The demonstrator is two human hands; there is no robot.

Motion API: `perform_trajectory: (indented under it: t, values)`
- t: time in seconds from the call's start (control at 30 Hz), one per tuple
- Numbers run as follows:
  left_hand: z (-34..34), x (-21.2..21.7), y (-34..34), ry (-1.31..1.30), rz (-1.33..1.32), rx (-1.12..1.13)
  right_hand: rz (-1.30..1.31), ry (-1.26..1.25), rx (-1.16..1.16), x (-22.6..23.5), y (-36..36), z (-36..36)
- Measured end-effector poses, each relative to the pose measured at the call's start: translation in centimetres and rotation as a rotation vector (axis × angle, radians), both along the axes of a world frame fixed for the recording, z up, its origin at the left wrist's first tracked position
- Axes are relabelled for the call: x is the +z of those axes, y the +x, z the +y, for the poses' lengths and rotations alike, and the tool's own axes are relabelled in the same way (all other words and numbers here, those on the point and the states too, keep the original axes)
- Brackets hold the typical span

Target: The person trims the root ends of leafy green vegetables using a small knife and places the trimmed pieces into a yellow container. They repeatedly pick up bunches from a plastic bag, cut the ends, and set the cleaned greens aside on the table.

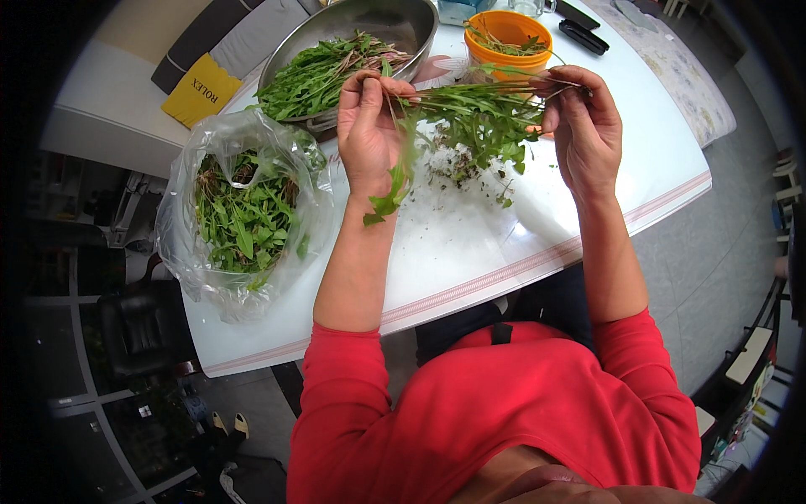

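A bunch of long-stemmed leafy greens, with jagged leaves like dandelion greens, stretches between my hands above the table. My right hand is closed round its thin stems at the right end. Fingertips of my left hand pinch stems at the left end, where a loose leaf hangs beside the wrist. Whether the pinched piece is still joined to the bunch, I cannot tell. Just beyond my left hand, a metal bowl holds more greens. Dark crumbs and plant scraps lie below the bunch.
On the left, a clear plastic bag full of greens stands near the edge of the white table. An orange tub with plant bits stands behind the bunch. A black object lies far right, and a yellow bag far left.
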State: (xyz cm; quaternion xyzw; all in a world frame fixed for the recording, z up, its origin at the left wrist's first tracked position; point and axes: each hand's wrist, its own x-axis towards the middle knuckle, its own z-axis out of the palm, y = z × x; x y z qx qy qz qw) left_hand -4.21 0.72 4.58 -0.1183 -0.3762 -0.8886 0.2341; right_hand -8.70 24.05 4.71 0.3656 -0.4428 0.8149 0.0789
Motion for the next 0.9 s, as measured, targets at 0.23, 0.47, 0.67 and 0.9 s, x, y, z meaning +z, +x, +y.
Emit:
perform_trajectory:
  t: [0.23,0.47,0.67,0.9]
  values:
    - [-0.23,-0.09,-0.1,0.016,-0.027,0.004,-0.007,-0.026,-0.013,0.17,0.18,0.08]
    - [-0.35,-0.25,-0.22,0.051,-0.031,-0.006,-0.006,-0.015,-0.025,0.1,0.23,0.2]
    - [-0.68,-0.39,-0.26,0.063,-0.039,-0.009,0.002,-0.021,0.035,-0.05,-0.13,0.79]
    - [-0.84,-0.22,-0.17,0.077,-0.051,-0.012,-0.034,-0.061,0.015,0.21,-0.5,0.58]
